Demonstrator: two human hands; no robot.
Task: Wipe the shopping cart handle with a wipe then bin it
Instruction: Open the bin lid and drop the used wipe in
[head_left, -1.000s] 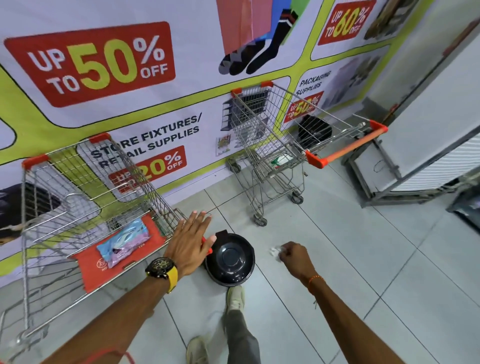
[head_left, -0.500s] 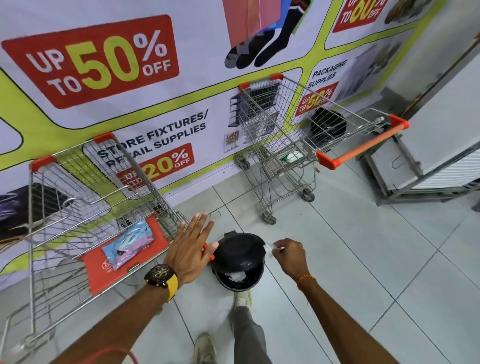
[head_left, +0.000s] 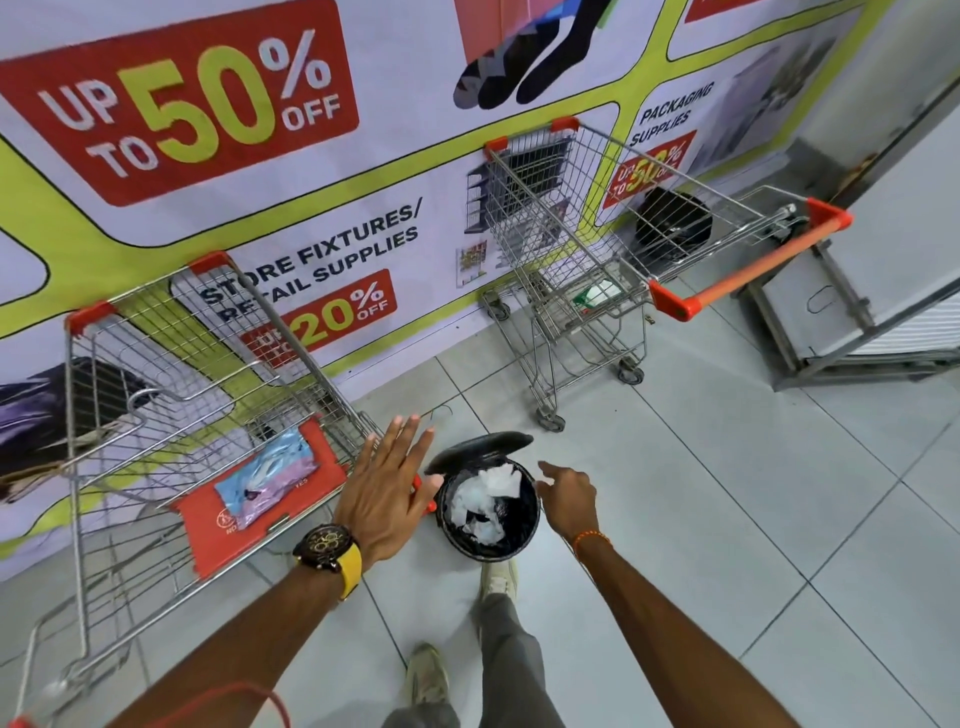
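A small black pedal bin (head_left: 527, 535) stands on the floor with its lid (head_left: 480, 448) tipped up and back. White crumpled wipes (head_left: 485, 496) lie inside it. My right hand (head_left: 569, 499) hovers at the bin's right rim, fingers loosely spread, holding nothing. My left hand (head_left: 387, 486), with a yellow-strapped watch, is spread flat over the red handle end (head_left: 427, 496) of the near shopping cart (head_left: 171, 395). A pack of wipes (head_left: 267, 480) lies on that cart's red child seat. My foot (head_left: 498, 579) rests at the bin's pedal.
A second wire cart (head_left: 571, 260) with an orange handle (head_left: 748, 270) stands by the banner wall, another black bin (head_left: 672, 226) behind it. A grey metal frame (head_left: 831, 332) stands at the right. Tiled floor stretches to the lower right.
The bin lid has swung fully open. My right hand moved to the bin's rim and let go of the wipe, which now lies inside. My left hand stayed on the cart handle.
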